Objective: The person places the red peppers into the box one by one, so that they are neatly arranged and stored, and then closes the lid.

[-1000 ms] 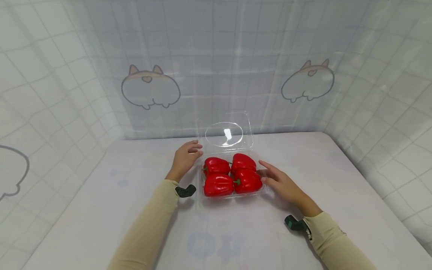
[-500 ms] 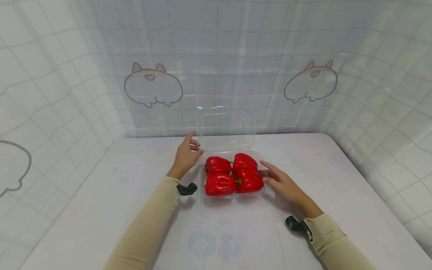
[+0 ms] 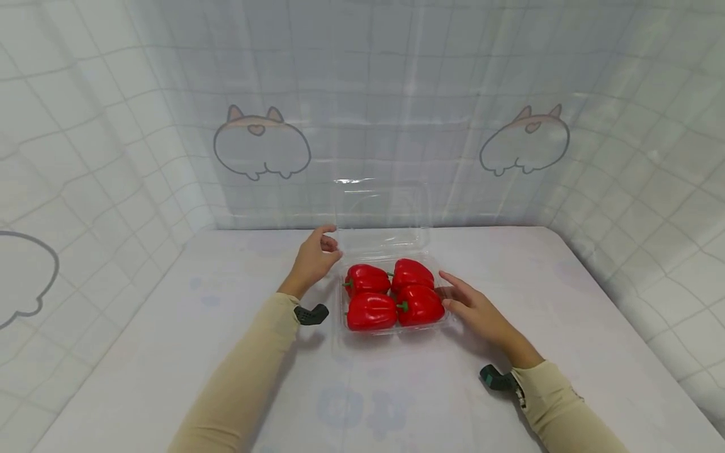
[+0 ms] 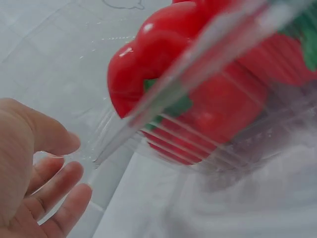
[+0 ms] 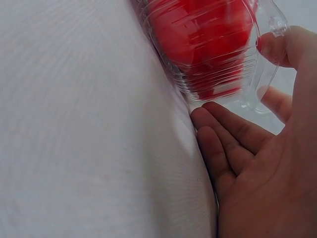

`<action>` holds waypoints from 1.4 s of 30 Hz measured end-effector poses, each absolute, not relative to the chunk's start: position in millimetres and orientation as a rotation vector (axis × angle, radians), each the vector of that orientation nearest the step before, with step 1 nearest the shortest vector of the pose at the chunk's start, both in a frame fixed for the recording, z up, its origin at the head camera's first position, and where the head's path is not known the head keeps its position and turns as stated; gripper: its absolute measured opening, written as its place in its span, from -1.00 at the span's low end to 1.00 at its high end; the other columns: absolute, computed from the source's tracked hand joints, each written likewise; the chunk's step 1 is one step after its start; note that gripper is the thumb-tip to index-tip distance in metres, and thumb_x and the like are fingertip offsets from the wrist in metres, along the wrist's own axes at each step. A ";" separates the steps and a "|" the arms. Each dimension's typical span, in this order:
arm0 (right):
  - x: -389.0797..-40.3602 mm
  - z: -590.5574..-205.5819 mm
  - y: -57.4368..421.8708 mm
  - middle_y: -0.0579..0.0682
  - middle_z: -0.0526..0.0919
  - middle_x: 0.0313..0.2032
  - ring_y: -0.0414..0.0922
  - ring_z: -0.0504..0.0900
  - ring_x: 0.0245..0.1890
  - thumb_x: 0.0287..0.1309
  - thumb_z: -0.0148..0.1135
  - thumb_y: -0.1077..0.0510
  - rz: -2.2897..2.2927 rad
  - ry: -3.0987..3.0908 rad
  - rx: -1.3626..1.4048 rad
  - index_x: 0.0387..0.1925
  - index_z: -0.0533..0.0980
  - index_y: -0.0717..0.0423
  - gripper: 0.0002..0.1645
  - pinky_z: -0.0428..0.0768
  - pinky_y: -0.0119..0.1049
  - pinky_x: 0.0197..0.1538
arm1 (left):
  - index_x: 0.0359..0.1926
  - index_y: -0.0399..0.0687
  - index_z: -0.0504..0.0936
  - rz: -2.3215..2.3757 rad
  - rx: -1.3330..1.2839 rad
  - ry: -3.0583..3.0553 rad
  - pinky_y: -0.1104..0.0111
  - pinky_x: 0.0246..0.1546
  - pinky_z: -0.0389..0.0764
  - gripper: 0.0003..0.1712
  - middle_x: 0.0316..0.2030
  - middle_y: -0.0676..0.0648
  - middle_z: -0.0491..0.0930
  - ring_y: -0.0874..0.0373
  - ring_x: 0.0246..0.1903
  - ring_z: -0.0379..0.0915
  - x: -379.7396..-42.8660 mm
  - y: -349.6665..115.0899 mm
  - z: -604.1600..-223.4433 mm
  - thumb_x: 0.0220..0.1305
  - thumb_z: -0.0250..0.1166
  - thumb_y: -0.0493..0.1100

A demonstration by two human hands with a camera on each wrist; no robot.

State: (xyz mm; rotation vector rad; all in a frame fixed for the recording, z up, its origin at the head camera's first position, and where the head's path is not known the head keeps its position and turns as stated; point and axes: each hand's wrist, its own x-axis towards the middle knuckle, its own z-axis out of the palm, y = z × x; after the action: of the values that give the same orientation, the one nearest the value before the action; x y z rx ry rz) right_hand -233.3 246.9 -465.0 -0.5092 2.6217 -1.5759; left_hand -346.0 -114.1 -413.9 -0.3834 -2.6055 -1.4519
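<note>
Several red bell peppers [image 3: 371,311] with green stems lie in a clear plastic clamshell box [image 3: 391,330] in the middle of the table. Its transparent lid [image 3: 382,214] stands raised at the back. My left hand [image 3: 311,258] hovers by the box's back left corner, fingers loosely bent. In the left wrist view a gap shows between that hand's fingertips [image 4: 77,144] and the plastic edge. At the right side my right hand [image 3: 476,308] rests against the box, thumb and forefinger at the clear rim [image 5: 270,74]. Its other fingers lie low on the table beside the ribbed wall.
A pale cloth covers the table [image 3: 362,390]. White grid-patterned curtains [image 3: 391,94] with cartoon animal outlines enclose the back and both sides. A dark device [image 3: 311,314] sits at the left wrist, and another [image 3: 495,377] at the right.
The lid has tipped further back and now stands more upright. My left forefinger stretched upward, then bent again. My right hand keeps its place at the box's side.
</note>
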 end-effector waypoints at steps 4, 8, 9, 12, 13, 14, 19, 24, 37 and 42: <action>-233.5 -466.4 246.6 0.19 0.47 0.31 0.19 0.42 0.32 0.37 0.21 0.02 -1.568 2.630 -0.519 0.55 0.14 -0.10 -0.20 0.52 0.12 0.19 | 0.23 -0.16 0.42 -1.448 -0.376 -2.582 0.12 -0.01 0.63 -0.51 0.06 -0.17 0.54 0.01 0.06 0.52 -348.7 -115.9 -413.1 0.32 0.29 -0.23; -235.0 -467.7 247.4 0.20 0.46 0.31 0.20 0.42 0.32 0.37 0.20 0.00 -1.554 2.638 -0.531 0.55 0.13 -0.08 -0.19 0.53 0.11 0.18 | 0.08 -0.14 0.44 -1.445 -0.381 -2.567 0.11 0.04 0.61 -0.67 0.10 -0.12 0.54 0.01 0.10 0.51 -349.0 -115.2 -410.1 0.34 0.23 -0.22; -235.4 -468.1 247.8 0.20 0.46 0.31 0.19 0.43 0.32 0.38 0.20 0.00 -1.551 2.640 -0.530 0.55 0.12 -0.07 -0.19 0.53 0.10 0.18 | 0.05 -0.13 0.43 -1.450 -0.387 -2.561 0.11 0.05 0.61 -0.70 0.11 -0.11 0.55 0.01 0.11 0.50 -348.6 -114.6 -409.0 0.34 0.22 -0.22; -236.3 -469.2 248.3 0.19 0.48 0.30 0.18 0.44 0.31 0.40 0.18 0.01 -1.526 2.656 -0.536 0.55 0.11 -0.04 -0.20 0.52 0.09 0.19 | 0.00 -0.16 0.41 -1.476 -0.433 -2.530 0.11 0.08 0.60 -0.75 0.15 -0.10 0.56 0.01 0.12 0.51 -348.3 -112.9 -406.4 0.33 0.18 -0.28; -236.1 -469.5 248.3 0.18 0.49 0.29 0.17 0.45 0.30 0.40 0.18 0.02 -1.518 2.666 -0.533 0.55 0.11 -0.04 -0.20 0.52 0.09 0.19 | -0.01 -0.17 0.40 -1.486 -0.446 -2.519 0.12 0.07 0.60 -0.75 0.14 -0.09 0.56 0.01 0.11 0.52 -348.0 -112.5 -405.8 0.32 0.18 -0.30; -235.7 -469.5 248.0 0.17 0.49 0.29 0.16 0.46 0.30 0.40 0.17 0.02 -1.510 2.674 -0.526 0.55 0.11 -0.04 -0.20 0.52 0.08 0.20 | 0.00 -0.18 0.39 -1.496 -0.460 -2.508 0.12 0.07 0.60 -0.73 0.14 -0.09 0.57 0.01 0.10 0.53 -347.8 -112.2 -405.0 0.31 0.17 -0.31; -233.7 -468.1 245.5 0.14 0.52 0.26 0.14 0.48 0.27 0.40 0.17 0.03 -1.486 2.703 -0.497 0.55 0.11 -0.06 -0.20 0.54 0.08 0.18 | 0.39 -0.09 0.27 -1.512 -0.484 -2.513 0.10 0.10 0.58 -0.36 0.15 -0.09 0.55 0.02 0.11 0.52 -345.2 -113.8 -402.4 0.30 0.15 -0.32; -232.4 -466.4 243.0 0.11 0.55 0.23 0.11 0.52 0.24 0.40 0.17 0.04 -1.485 2.712 -0.459 0.55 0.14 -0.11 -0.23 0.55 0.07 0.17 | 0.57 0.20 0.07 -1.529 -0.500 -2.540 0.05 0.17 0.52 -0.17 0.17 -0.10 0.52 0.02 0.16 0.47 -339.4 -117.6 -401.2 0.37 0.17 -0.23; -232.5 -466.7 242.0 0.10 0.58 0.20 0.10 0.54 0.22 0.42 0.14 0.03 -1.482 2.732 -0.436 0.54 0.16 -0.18 -0.26 0.54 0.11 0.17 | 0.31 -0.08 0.47 -1.746 -0.656 -2.386 0.02 0.26 0.43 -0.48 0.23 -0.12 0.50 0.02 0.28 0.35 -313.0 -121.3 -389.3 0.36 0.01 -0.39; -231.7 -466.5 243.4 0.09 0.57 0.22 0.10 0.53 0.23 0.41 0.14 0.02 -1.472 2.746 -0.424 0.54 0.16 -0.21 -0.26 0.53 0.12 0.18 | 0.40 -0.04 0.41 -1.832 -0.720 -2.344 -0.08 0.31 0.31 -0.39 0.33 -0.07 0.42 0.00 0.34 0.25 -297.9 -123.4 -384.5 0.35 -0.09 -0.35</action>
State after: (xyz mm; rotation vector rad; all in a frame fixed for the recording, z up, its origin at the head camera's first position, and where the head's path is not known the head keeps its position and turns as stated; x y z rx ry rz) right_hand -231.7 243.4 -466.5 -0.4240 2.7462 -1.4716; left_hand -297.9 -123.4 -384.5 -0.7205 -2.3443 -1.8315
